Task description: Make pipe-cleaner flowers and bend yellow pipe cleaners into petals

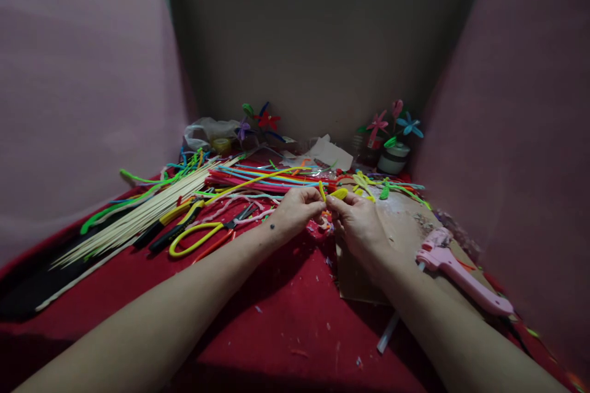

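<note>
My left hand [299, 209] and my right hand [362, 221] meet over the red cloth, fingertips pinched close together. Between them is a yellow pipe cleaner [340, 194], bent into a flat petal-like loop on the right side. Its other end sticks up beside my left fingertips. Both hands are closed on it, and the part between the fingers is hidden. To the left lie yellow-and-orange-handled scissors [198, 241] and pliers [182, 227] with black and yellow grips. Just beyond my right hand are more yellow pipe cleaner pieces [364, 183].
A pink glue gun [461, 273] rests on cardboard [405, 221] at the right. Wooden sticks [142, 218] and coloured pipe cleaners [258, 179] spread across the left and middle. At the back stand pipe cleaner flowers [408, 124], a jar [393, 158] and a plastic bag [209, 129].
</note>
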